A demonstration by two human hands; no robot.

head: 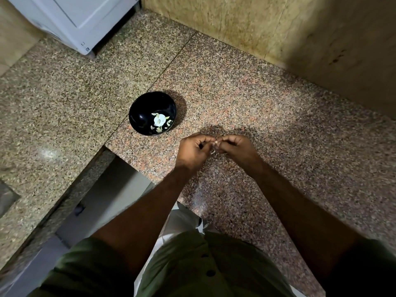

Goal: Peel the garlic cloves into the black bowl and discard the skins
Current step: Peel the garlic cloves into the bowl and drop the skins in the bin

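1 garlic clove [216, 143] is held between the 2 hands above the granite counter [267, 116]. The left hand [194, 151] and the right hand [235, 147] are both curled, fingertips pinched on the clove from either side; a pale scrap of skin [212, 152] hangs just below it. The clove is judged light, small and firm, likely slippery once bared; its skin is judged thin, dry and easily torn. A hold at the clove's ends is advised, leaving the flanks free for stripping.

The black bowl [145, 108] stands on the counter, up and to the left of the hands, near but apart. White garlic pieces [159, 121] and pale flakes lie in it; whether these are peeled cloves or skins cannot be told.

The counter edge falls away below the left forearm, over a recess. A wall closes the right side. Open counter is available between hands and bowl. A white appliance [81, 20] stands well apart, beyond the bowl.
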